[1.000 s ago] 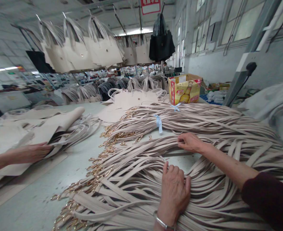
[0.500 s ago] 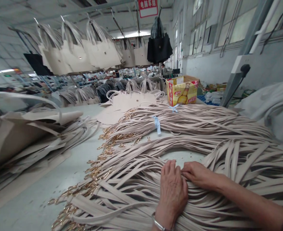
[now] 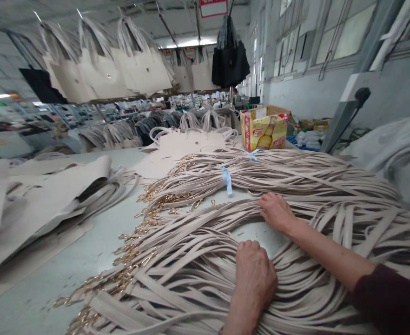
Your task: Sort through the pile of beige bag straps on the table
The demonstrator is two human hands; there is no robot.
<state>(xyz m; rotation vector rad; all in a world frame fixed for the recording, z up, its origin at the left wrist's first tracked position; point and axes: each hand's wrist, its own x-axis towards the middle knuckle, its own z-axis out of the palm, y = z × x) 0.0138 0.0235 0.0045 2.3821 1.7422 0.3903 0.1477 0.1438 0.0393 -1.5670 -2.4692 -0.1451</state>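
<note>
Loose heap of beige bag straps [image 3: 198, 270] with gold-coloured clasps [image 3: 128, 260] at their left ends, spread flat and overlapping across the near tabletop. A second layer of the same straps [image 3: 226, 211] lies just behind, its ends fanned leftward, slightly tangled.

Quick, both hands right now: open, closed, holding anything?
Left hand: curled knuckles-up, pressing the near pile of beige leather straps.
Right hand: fingers on one beige strap; grip cannot be told.

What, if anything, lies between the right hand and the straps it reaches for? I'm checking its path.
Nothing visible does. The right hand already rests on the beige straps, and the left hand presses the nearer pile.
</note>
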